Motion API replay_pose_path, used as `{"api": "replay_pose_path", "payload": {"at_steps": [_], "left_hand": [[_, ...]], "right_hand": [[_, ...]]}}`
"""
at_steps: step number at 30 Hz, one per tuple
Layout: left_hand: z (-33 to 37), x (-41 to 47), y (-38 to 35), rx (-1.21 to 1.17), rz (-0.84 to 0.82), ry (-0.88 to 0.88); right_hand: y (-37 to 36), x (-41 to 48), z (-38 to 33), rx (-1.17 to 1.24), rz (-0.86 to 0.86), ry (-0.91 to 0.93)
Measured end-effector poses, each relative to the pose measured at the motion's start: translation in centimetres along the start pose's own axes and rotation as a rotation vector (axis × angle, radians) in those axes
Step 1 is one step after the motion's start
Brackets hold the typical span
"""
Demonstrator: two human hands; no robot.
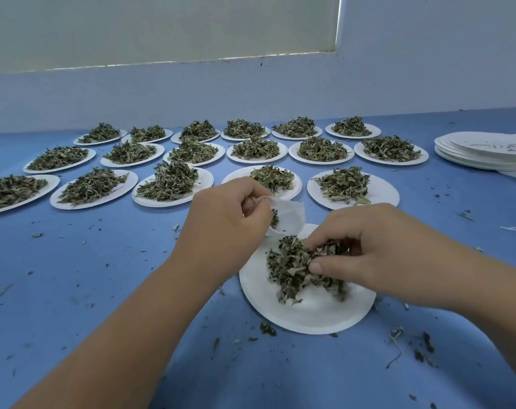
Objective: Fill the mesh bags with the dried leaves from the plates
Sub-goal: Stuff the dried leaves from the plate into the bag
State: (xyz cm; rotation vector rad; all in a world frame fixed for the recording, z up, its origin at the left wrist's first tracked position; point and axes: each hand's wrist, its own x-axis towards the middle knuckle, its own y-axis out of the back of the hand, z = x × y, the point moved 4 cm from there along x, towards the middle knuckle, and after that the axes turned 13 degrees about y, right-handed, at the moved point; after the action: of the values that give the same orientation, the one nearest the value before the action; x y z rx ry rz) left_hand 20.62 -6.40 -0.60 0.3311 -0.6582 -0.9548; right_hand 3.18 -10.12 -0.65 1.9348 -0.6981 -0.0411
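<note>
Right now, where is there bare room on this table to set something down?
Left of the near plate, in front of the leaf plates, the table is bare but for crumbs. Right of the near plate, nearer than the empty stack, is mostly free. The back is crowded: leaf plates nearly rim to rim.

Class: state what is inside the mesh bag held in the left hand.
A few dried leaves show in the open mouth of the bag. The left hand covers the rest.

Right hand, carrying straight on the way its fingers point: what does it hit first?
The right hand is pinching the dried leaves; past them, probably the mesh bag in the left hand, though depth is unclear.
</note>
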Motion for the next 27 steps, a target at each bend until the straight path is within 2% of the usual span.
{"api": "replay_pose_path", "payload": {"at_steps": [9,22,27], "left_hand": [[0.5,-0.4,-0.3,0.1,-0.001,-0.103],[1.4,-1.4,-1.8,0.123,-0.044,-0.179],[1.3,-1.3,-1.7,0.103,-0.027,-0.143]], "right_hand": [[1.5,0.2,-0.1,0.065,0.246,-0.025],[-0.6,1.4,-0.5,-0.29,0.273,-0.025],[-0.4,1.2,-0.8,-0.22,0.367,-0.033]]}}
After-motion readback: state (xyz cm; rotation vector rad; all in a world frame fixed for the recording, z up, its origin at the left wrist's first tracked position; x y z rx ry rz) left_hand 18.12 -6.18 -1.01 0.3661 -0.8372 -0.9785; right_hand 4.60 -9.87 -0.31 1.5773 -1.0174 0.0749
